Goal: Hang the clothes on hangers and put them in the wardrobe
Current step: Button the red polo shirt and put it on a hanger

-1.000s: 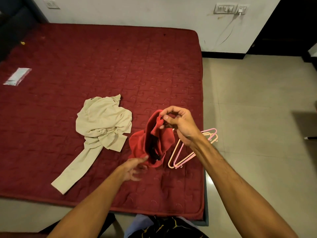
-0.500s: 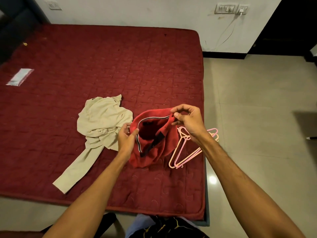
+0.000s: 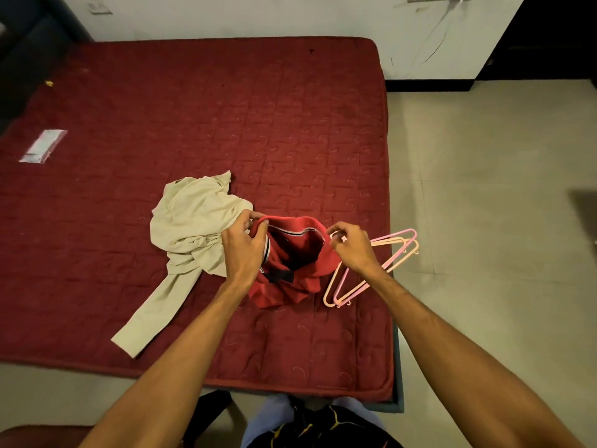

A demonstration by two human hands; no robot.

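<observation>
Left hand [image 3: 240,250]: fingers and thumb curled, pinching the left rim of the red garment's opening.

Right hand [image 3: 352,250]: fingertips pinching the right rim of the same opening. The hands are apart, with the opening spread between them.

Red garment [image 3: 290,282]: held up between both hands, its lower folds bunched on the bed below them. There is a striped trim along the rim and a dark patch near the left wrist.

Beige shirt [image 3: 190,227]: crumpled on the bed just left of the left hand, touching the back of its fingers. One sleeve trails down and left, toward the person.

Hangers [image 3: 395,250]: two, one pink and one peach, stacked flat on the bed just right of the right hand and partly hidden beneath its wrist. They lie near the bed's right edge.

Bed [image 3: 226,124]: maroon quilted cover, beneath both hands.

Clear plastic packet [image 3: 43,150]: on the bed, far left of the left hand.

Tiled floor [image 3: 484,221]: to the right of the right hand.
</observation>
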